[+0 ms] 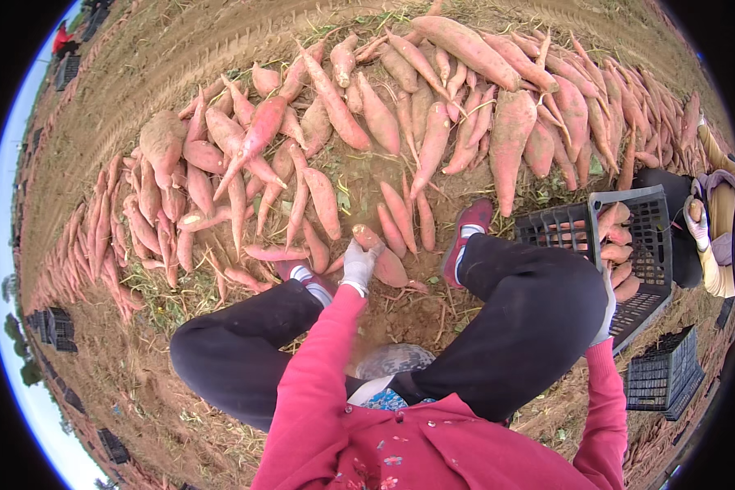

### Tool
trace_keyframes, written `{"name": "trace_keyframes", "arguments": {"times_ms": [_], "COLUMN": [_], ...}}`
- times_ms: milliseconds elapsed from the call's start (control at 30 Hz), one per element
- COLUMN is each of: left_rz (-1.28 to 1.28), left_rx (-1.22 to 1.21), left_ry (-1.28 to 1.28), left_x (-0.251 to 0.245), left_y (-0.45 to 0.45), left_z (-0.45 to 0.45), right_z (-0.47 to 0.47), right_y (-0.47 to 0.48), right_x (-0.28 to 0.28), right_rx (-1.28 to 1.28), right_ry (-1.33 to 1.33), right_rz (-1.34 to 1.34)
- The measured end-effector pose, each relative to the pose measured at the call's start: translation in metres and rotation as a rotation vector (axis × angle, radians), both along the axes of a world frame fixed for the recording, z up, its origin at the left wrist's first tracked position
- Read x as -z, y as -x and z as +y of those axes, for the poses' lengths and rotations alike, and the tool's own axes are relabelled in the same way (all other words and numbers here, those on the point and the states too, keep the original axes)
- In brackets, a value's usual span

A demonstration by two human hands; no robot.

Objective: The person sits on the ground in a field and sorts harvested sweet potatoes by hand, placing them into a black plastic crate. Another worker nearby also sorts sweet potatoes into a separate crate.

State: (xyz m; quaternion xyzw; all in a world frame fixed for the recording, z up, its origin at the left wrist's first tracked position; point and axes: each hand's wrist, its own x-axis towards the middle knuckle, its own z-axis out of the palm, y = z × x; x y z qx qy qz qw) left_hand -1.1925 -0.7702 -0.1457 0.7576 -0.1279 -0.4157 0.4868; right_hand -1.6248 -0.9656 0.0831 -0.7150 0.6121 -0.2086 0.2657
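My left hand (360, 264), in a white glove, grips a thick sweet potato (391, 268) close above the soil between my shoes. A thin sweet potato (277, 253) lies to the left of that hand, near my left shoe. At my right knee, my gloved right hand (608, 309) is against the near side of a black plastic crate (640, 294). My knee and the crate's edge hide part of its fingers, so its grip is unclear. Several sweet potatoes (617, 252) lie inside the crate, which looks tilted.
A long curved row of sweet potatoes (376, 116) lies on the soil ahead. Beyond the crate at the right, a co-worker's gloved hand (697, 223) holds a sweet potato. More black crates stand behind right (661, 373) and far left (55, 329). Dry vines (177, 306) litter the ground.
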Motion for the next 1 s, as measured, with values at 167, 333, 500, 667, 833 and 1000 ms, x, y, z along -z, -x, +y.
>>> {"name": "trace_keyframes", "arguments": {"times_ms": [167,333,500,667,833,1000], "left_rz": [0.093,-0.102,-0.465,-1.019,-1.31,-1.257], "left_rx": [0.211,0.247,0.222,0.171,-0.04,0.247], "left_ry": [0.046,0.278,0.122,-0.489,-0.75,-0.18], "left_x": [-0.076,-0.171,-0.236,-0.24,-0.206,-0.169], "left_y": [-0.061,-0.142,-0.228,-0.307,-0.321,-0.262], "left_z": [-0.037,-0.077,-0.101,-0.1,-0.112,-0.169], "right_z": [0.0,0.001,0.0,0.0,0.001,0.003], "right_y": [-0.002,-0.005,-0.009,-0.009,-0.007,-0.009], "right_x": [-0.015,-0.023,-0.026,-0.024,-0.021,-0.021], "right_rx": [0.036,0.074,0.049,0.064,0.099,0.11], "right_ry": [0.053,-0.033,0.007,0.028,-0.009,0.038], "right_rz": [0.216,0.219,0.21,0.243,0.267,0.291]}}
